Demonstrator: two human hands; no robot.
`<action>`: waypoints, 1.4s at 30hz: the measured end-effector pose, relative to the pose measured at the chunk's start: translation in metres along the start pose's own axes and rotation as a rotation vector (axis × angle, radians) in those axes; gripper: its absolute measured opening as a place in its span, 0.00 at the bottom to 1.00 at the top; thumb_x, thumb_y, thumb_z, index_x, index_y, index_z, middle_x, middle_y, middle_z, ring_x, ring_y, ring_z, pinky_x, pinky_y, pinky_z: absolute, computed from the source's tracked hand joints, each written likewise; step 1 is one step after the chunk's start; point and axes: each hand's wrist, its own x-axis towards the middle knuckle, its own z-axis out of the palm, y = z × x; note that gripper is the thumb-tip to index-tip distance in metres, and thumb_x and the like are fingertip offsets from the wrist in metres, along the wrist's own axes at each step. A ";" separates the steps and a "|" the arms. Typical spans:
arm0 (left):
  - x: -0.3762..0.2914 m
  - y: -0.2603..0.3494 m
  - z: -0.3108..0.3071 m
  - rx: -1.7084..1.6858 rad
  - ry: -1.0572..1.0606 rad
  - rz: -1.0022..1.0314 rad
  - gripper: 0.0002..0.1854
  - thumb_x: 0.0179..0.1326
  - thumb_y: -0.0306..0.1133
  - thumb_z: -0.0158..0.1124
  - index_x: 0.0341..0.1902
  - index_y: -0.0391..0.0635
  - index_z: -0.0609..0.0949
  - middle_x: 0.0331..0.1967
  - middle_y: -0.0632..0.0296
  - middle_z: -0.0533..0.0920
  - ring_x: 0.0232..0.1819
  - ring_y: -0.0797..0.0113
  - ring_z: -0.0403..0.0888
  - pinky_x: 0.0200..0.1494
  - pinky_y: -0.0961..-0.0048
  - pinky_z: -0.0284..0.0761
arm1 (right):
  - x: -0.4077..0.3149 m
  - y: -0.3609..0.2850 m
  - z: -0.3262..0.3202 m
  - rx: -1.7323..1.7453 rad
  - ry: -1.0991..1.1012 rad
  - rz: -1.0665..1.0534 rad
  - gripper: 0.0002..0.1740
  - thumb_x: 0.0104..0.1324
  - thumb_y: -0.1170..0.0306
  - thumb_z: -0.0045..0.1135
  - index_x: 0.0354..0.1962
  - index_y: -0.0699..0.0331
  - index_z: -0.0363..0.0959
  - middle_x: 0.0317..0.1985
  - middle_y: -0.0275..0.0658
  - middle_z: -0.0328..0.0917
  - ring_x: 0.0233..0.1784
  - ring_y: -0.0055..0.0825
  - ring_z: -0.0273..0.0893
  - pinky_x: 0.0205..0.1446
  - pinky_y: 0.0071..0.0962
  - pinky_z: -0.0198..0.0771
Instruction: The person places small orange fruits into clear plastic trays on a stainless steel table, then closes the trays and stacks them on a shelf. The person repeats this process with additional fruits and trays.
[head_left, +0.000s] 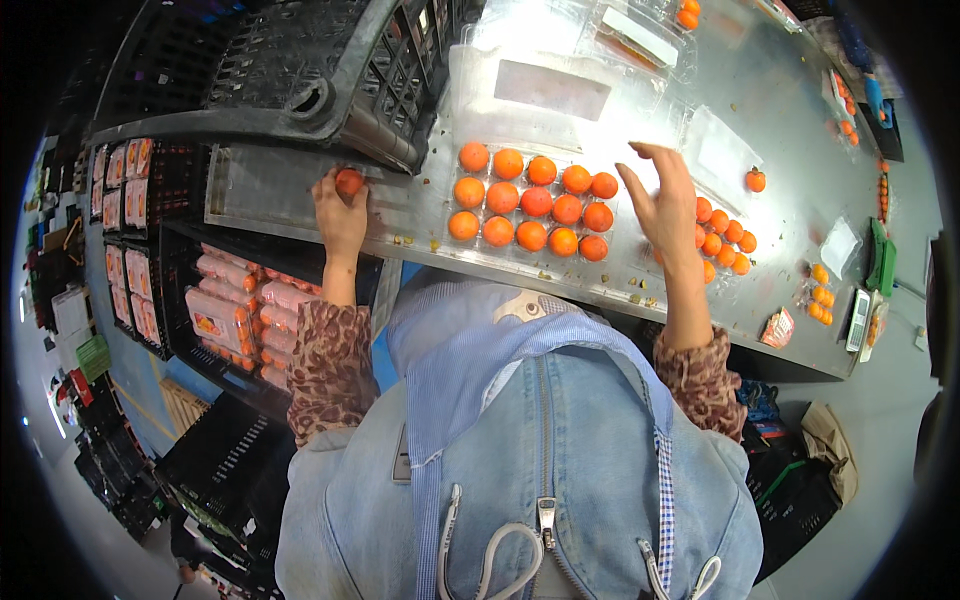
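Note:
My left hand (341, 214) has its fingers around an orange-red round fruit (349, 181) over the steel table's left part, beside a black plastic crate. My right hand (664, 199) hangs with thumb and fingers apart, holding nothing, just right of an open clear plastic clamshell. Three rows of orange fruits (536, 201) fill that clamshell, and its clear lid (551, 90) lies folded back behind them. Another clamshell with smaller orange fruits (725, 256) stands to the right of my right hand, partly hidden by it. A single fruit with its calyx (756, 179) rests behind that one.
A large black plastic crate (315, 112) stands at the back left. Crates of packed fruit (221, 319) are below left. On the steel table (525, 283) lie small scraps, a red-and-white packet (778, 328), a digital scale (858, 320) and further fruit packs. A blue-gloved hand (874, 97) is at far right.

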 end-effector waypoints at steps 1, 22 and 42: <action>0.003 -0.001 0.002 0.018 0.001 -0.008 0.31 0.52 0.31 0.72 0.60 0.38 0.73 0.55 0.43 0.72 0.56 0.43 0.73 0.61 0.58 0.69 | 0.018 0.001 0.003 -0.034 0.052 -0.062 0.17 0.60 0.70 0.67 0.46 0.64 0.78 0.43 0.43 0.80 0.46 0.39 0.78 0.52 0.33 0.72; -0.040 0.150 0.025 -0.256 -0.042 0.513 0.23 0.53 0.30 0.68 0.54 0.42 0.77 0.59 0.51 0.71 0.65 0.47 0.63 0.66 0.54 0.63 | 0.110 0.041 0.040 -0.451 0.044 -0.307 0.21 0.57 0.66 0.66 0.49 0.54 0.75 0.46 0.34 0.79 0.54 0.35 0.72 0.62 0.40 0.57; -0.021 0.215 0.086 -0.058 -0.128 0.602 0.29 0.59 0.42 0.66 0.59 0.36 0.74 0.60 0.43 0.69 0.60 0.45 0.66 0.60 0.53 0.64 | 0.090 -0.004 0.004 -0.168 0.106 -0.323 0.09 0.58 0.65 0.67 0.37 0.55 0.81 0.36 0.32 0.79 0.46 0.33 0.74 0.55 0.35 0.61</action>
